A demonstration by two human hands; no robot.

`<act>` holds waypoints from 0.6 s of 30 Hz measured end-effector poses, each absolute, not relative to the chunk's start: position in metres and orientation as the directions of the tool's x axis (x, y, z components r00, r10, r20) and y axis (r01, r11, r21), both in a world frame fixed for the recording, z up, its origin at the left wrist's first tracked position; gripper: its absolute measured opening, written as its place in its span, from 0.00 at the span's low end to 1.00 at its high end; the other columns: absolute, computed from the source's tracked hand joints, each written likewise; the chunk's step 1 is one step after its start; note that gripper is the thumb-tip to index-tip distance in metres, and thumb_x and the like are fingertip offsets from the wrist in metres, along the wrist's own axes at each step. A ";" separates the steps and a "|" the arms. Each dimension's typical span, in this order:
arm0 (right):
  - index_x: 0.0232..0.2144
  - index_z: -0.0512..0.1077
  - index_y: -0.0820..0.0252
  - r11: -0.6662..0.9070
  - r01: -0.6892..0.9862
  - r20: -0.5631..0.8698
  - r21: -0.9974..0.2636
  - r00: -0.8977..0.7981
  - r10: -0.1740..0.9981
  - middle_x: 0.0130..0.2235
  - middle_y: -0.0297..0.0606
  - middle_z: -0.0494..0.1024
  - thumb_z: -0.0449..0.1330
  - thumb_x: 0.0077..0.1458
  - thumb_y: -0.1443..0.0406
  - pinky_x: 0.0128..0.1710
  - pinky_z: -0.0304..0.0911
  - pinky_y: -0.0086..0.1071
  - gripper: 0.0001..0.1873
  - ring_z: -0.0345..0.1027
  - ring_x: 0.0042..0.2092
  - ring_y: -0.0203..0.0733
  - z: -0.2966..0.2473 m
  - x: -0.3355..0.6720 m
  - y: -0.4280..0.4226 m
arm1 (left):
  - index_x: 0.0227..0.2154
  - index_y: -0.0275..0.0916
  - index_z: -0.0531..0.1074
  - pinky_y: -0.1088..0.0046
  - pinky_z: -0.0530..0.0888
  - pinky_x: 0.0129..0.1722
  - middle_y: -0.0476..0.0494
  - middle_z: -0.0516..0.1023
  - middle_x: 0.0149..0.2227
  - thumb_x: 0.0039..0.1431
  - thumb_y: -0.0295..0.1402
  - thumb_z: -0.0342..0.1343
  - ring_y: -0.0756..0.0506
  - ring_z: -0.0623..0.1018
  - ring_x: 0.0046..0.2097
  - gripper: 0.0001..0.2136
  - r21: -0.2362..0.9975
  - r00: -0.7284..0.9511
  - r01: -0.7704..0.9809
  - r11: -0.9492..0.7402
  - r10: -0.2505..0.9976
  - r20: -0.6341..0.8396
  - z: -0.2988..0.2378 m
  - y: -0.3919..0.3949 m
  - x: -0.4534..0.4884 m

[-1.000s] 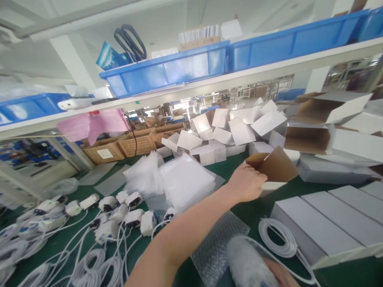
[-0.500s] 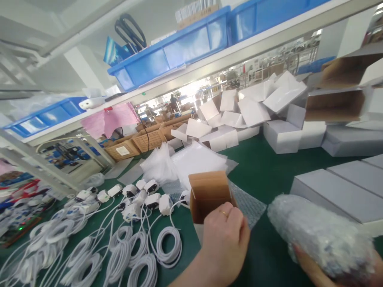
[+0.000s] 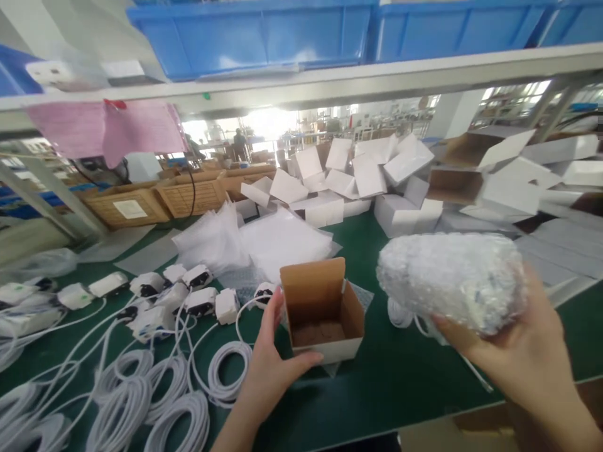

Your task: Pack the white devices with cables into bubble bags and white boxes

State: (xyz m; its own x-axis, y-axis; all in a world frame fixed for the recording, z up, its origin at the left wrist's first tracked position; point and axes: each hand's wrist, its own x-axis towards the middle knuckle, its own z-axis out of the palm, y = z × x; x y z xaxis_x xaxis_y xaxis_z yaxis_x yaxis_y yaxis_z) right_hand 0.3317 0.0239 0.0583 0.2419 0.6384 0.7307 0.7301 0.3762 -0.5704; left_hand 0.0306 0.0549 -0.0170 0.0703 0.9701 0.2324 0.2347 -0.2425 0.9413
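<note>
In the head view, an open cardboard box (image 3: 325,349), white outside and brown inside, stands on the green table with its lid flap up. My left hand (image 3: 273,358) grips the box's left side, thumb along the front edge and fingers behind the wall. Its inside shows bare brown cardboard. To the right, my right hand (image 3: 513,345) holds a bubble-wrapped bundle (image 3: 447,276) in the air above the table. What lies within the wrap cannot be made out. A white coiled cable (image 3: 400,314) shows below the bundle.
Left lie several coiled white cables (image 3: 179,420) with white plug-like units (image 3: 202,301). Clear plastic bags (image 3: 282,242) lie behind the box. White cartons (image 3: 405,213) are heaped at the back. A shelf (image 3: 301,81) with blue bins (image 3: 264,37) crosses overhead.
My left hand has come out of the box opening and now grips its left side. The wrapped bundle has risen and moved left in my right hand. The view has levelled and turned right.
</note>
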 end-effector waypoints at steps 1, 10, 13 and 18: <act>0.54 0.66 0.55 0.417 0.753 0.757 -0.509 0.160 0.633 0.46 0.49 0.75 0.66 0.53 0.55 0.37 0.71 0.37 0.29 0.75 0.44 0.51 0.069 0.327 0.024 | 0.68 0.43 0.56 0.48 0.59 0.69 0.36 0.62 0.67 0.46 0.38 0.73 0.31 0.61 0.69 0.47 0.944 0.056 0.262 -0.199 0.980 0.191 -0.021 0.054 0.035; 0.32 0.66 0.55 0.471 0.882 0.423 0.002 -0.428 0.799 0.31 0.37 0.72 0.55 0.32 0.74 0.21 0.54 0.32 0.19 0.68 0.25 0.44 0.122 0.243 0.021 | 0.57 0.42 0.66 0.45 0.69 0.59 0.37 0.67 0.57 0.38 0.30 0.74 0.31 0.69 0.58 0.39 0.657 0.005 0.624 -0.423 0.843 0.537 -0.019 0.046 0.055; 0.27 0.65 0.55 0.463 0.879 0.213 0.114 -0.476 0.853 0.26 0.37 0.72 0.56 0.31 0.75 0.21 0.47 0.34 0.16 0.70 0.24 0.48 0.129 0.215 0.029 | 0.57 0.41 0.64 0.49 0.72 0.55 0.36 0.67 0.55 0.39 0.26 0.71 0.32 0.70 0.55 0.39 0.590 0.085 0.647 -0.483 0.815 0.574 -0.016 0.047 0.056; 0.29 0.69 0.58 0.475 0.880 -0.041 0.014 -0.474 0.880 0.31 0.41 0.78 0.62 0.41 0.74 0.26 0.52 0.33 0.11 0.75 0.32 0.50 0.142 0.192 0.048 | 0.54 0.39 0.66 0.50 0.72 0.55 0.36 0.70 0.53 0.42 0.26 0.69 0.31 0.70 0.55 0.33 0.649 0.117 0.576 -0.498 0.835 0.538 -0.016 0.050 0.048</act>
